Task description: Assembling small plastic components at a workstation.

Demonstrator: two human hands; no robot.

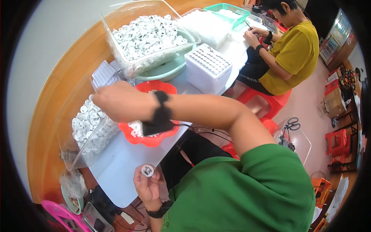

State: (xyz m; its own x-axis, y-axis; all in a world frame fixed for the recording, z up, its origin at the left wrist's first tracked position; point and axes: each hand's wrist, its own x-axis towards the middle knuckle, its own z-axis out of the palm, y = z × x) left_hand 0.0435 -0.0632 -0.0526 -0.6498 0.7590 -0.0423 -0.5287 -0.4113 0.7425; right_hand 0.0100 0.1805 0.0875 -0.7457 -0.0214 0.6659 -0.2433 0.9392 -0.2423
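The left hand (148, 185) pinches a small round white plastic cap (147, 170), seemingly light, stiff, best held by its rim; the right hand's (118, 101) grip cannot be told.

- My right forearm (201, 110) hides the middle of the red tray (154, 140).
- My right hand (116, 101), centre left, is motion-blurred; fingertips indistinct.

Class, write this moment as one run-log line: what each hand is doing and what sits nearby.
left hand: holds small round white part | right hand: reaching over clear bin of white parts | nearby: red tray
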